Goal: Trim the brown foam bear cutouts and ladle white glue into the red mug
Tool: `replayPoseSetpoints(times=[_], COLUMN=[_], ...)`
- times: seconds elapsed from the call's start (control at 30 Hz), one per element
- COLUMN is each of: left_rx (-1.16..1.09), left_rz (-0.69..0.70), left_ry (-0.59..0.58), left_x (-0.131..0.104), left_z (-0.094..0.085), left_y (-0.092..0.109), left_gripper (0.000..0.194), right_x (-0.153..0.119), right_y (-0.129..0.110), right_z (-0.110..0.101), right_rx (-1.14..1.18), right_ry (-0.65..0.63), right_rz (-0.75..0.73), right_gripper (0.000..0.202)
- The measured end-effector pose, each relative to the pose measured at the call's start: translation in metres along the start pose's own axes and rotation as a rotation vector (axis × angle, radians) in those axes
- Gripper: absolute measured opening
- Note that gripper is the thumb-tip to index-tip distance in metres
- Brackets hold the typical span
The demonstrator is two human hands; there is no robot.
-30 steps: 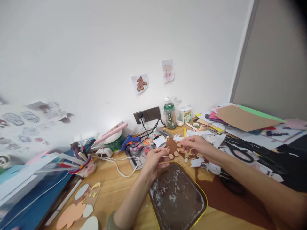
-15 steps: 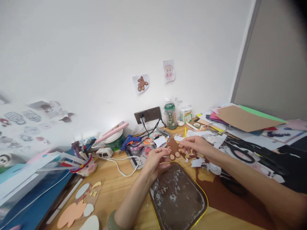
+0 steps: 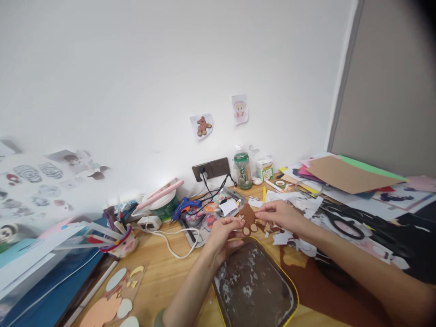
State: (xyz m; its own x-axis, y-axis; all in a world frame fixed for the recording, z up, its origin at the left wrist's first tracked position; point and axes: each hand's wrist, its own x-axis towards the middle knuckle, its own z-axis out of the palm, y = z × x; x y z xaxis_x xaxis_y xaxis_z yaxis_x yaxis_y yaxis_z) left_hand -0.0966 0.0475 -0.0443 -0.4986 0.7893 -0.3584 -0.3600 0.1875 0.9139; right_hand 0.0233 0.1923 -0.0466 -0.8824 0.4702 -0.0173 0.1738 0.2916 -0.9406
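A brown bear-shaped paper cutout [image 3: 247, 217] with two pale foot pads is held up above the far edge of a dark, smeared mat [image 3: 255, 286] with a yellow rim. My left hand [image 3: 225, 236] pinches the cutout's left side between thumb and fingers. At its right edge, my right hand [image 3: 277, 215] has its thumb and fingertips closed on the brown piece; the exact contact is partly hidden. Behind the hands, a clear bag of small colourful pieces [image 3: 207, 219] lies on a tray. Brown and white paper scraps [image 3: 284, 237] lie under my right hand.
A blue glue gun [image 3: 185, 206], a green-labelled bottle [image 3: 242, 168] and a pen holder [image 3: 122, 244] stand along the back. Black-handled scissors [image 3: 344, 227] and stacked coloured paper [image 3: 354, 172] are on the right. Peach and white cutouts [image 3: 100, 311] lie front left. A bear picture [image 3: 203, 126] hangs on the wall.
The view has tilted up slightly, so everything sits lower in the frame. Both hands stay at the bear cutout, which has shifted only slightly.
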Motion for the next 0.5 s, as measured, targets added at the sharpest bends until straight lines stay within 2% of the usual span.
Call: replayPoseSetpoints(times=[0.5], left_rx=[0.021], left_rz=[0.001], left_ry=[-0.015], left_x=[-0.0003], left_z=[-0.0003], left_y=[0.0], left_gripper=[0.02], right_x=[0.0], right_y=[0.0033], right_z=[-0.0028], right_rx=[0.018], right_ry=[-0.044], right_rz=[-0.014], right_gripper=[0.031])
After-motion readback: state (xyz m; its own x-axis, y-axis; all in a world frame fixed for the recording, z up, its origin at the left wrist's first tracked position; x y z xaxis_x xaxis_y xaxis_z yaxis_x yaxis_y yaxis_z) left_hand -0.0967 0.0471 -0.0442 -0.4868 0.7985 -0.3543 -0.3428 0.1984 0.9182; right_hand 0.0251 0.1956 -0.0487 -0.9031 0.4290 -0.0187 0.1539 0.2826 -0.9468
